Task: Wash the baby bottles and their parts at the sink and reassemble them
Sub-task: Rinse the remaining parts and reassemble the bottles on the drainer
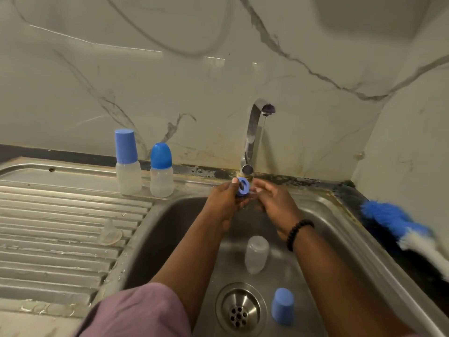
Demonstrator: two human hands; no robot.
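Nearest me, a mauve sleeve [136, 312]. My left hand [224, 203] grips the blue collar ring [242, 186] under the tap [254, 137]; whether my right hand [274, 200] holds anything, I cannot tell. At six o'clock in the sink [170, 229] lies a clear bottle [256, 254].

Dim, greenish indoor light fills your view; pale glare streaks the glossy marble-patterned wall [170, 69] at 12 o'clock, while the fluffy blue-and-white brush [398, 224] at 3 o'clock smears into wide-angle blur.
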